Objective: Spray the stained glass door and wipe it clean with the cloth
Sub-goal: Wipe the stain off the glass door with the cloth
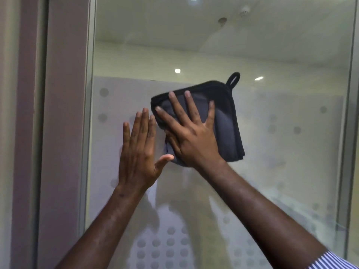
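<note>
At the far left stands a dull mauve-grey door frame post (60, 133), and just beside it runs the pale metal edge strip (88, 123) that borders the large clear glass door panel (281, 61). The glass carries a frosted band printed with rows of grey dots (104, 92), and it mirrors round ceiling lights and a faint outline of the person. The left hand (138, 152) lies flat against the glass over the frosted band, its fingers straight and close together pointing upward, the thumb spread out to the right; it holds nothing. Its thumb tip comes just beside the lower left corner of the folded dark grey microfibre cloth with black stitched edging (227, 123), and its fingertips reach near the cloth's left edge. The right hand (191, 136) presses that cloth flat against the glass, fingers straight and splayed wide across the fabric, the palm covering the lower left part. The cloth sits about mid-height on the pane, right of the left hand, tilted a little, with a small black hanging loop (234, 79) sticking up from its upper right corner. At the bottom right corner a blue-and-white striped sleeve cuff (330, 261) shows on the right forearm.
</note>
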A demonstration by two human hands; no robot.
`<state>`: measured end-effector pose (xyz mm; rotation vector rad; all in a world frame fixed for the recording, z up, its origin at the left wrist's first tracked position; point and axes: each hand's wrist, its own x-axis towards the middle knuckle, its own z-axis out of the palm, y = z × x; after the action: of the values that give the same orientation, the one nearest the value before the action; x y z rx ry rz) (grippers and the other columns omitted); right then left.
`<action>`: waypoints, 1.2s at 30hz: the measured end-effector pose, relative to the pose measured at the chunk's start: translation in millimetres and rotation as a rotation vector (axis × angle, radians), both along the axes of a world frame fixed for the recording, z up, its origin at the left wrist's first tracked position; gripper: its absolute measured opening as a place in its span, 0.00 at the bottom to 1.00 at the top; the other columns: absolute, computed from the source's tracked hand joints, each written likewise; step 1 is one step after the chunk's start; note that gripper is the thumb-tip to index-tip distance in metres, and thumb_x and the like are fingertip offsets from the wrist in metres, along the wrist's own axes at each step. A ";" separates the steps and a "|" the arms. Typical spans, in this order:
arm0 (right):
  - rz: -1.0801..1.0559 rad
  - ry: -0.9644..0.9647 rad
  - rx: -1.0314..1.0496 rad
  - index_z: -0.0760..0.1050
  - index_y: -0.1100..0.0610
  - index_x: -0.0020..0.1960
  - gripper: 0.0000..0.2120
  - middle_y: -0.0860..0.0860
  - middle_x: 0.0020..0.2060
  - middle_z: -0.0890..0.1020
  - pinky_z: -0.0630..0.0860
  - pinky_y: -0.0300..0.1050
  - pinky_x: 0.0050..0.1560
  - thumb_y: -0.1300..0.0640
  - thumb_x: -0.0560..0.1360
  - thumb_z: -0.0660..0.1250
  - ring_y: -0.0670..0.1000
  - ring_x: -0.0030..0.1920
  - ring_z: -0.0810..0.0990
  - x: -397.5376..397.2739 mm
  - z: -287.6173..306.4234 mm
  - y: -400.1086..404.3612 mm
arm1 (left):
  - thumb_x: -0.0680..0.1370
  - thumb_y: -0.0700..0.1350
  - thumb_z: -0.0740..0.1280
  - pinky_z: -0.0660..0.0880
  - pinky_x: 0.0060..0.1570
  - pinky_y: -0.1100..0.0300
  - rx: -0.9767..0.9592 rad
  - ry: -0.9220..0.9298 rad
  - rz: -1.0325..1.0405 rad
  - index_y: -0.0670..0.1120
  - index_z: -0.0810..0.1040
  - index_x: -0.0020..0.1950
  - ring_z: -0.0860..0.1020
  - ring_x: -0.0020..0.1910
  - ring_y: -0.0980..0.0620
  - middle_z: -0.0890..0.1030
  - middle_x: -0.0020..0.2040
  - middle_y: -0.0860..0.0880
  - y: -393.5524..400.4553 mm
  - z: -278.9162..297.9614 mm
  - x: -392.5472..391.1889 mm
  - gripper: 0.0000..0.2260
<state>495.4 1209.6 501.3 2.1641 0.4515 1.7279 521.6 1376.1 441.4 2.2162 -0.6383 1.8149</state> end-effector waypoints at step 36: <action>0.027 -0.181 0.767 0.57 0.48 0.83 0.28 0.49 0.83 0.55 0.47 0.75 0.77 0.47 0.83 0.53 0.56 0.83 0.51 -1.2 31.7 -85.5 | 0.83 0.49 0.54 0.49 0.80 0.37 -0.030 -0.128 0.034 0.37 0.56 0.81 0.52 0.83 0.39 0.55 0.83 0.38 -3.4 -7.2 7.3 0.29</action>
<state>494.2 1124.1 533.0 2.4220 -0.2912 2.3536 528.9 1372.7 434.2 2.1180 -0.5955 1.9822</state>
